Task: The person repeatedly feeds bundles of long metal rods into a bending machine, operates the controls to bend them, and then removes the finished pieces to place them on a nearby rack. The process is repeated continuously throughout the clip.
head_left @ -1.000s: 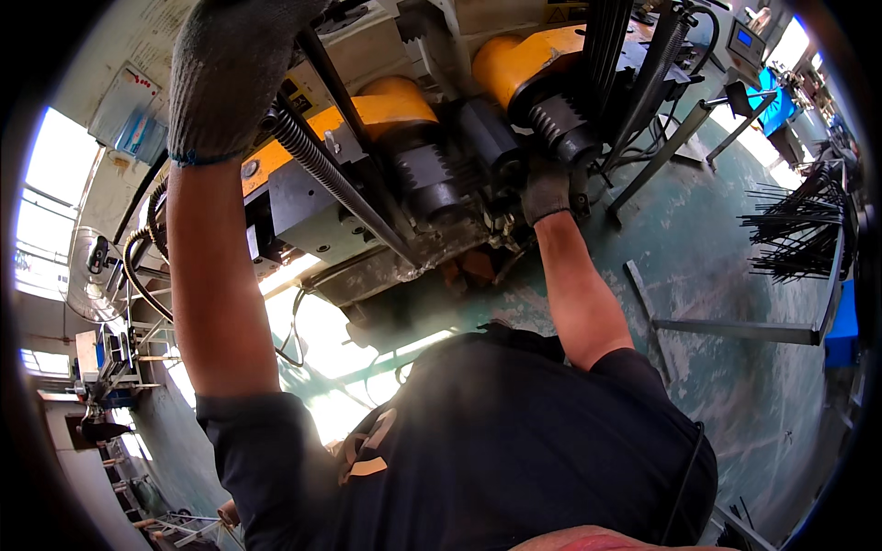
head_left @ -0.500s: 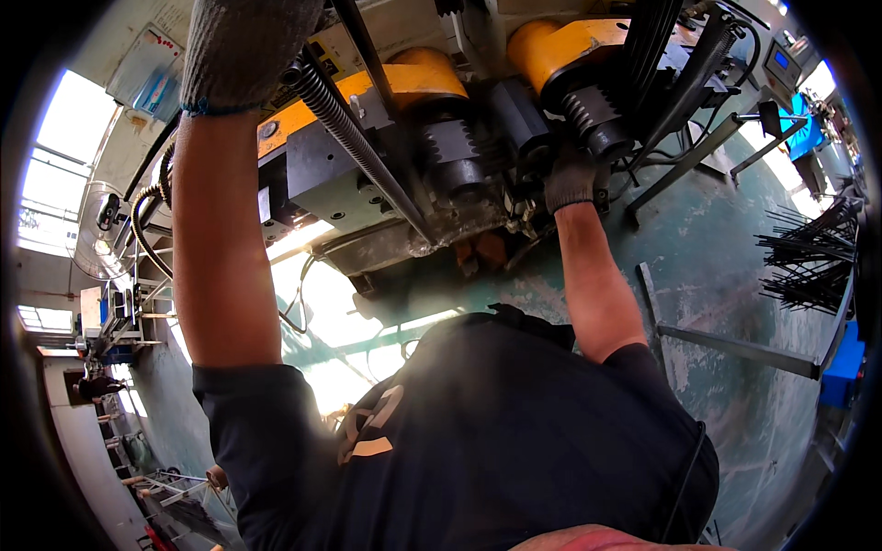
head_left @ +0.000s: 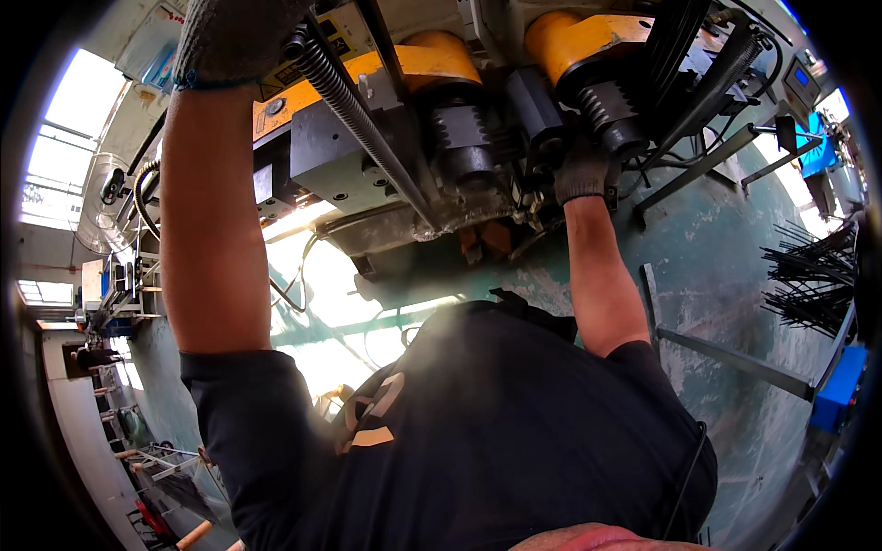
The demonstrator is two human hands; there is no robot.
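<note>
My left hand, in a grey knit glove, is closed on the upper end of a long threaded steel bar that slants down to the right across a grey and yellow rolling machine. My right hand, also gloved, presses against the machine's lower part just under the right ribbed roller; its fingers are hidden behind the machine parts. A second ribbed roller sits left of it, with yellow covers above both.
A green, worn floor spreads to the right, with a bundle of dark rods and a blue box. Metal frame bars lie on the floor. Bright windows and cluttered benches stand at the left.
The view has shifted closer to the machine. Both hands sit higher in the picture, the left still on the threaded bar, the right still at the roller.
</note>
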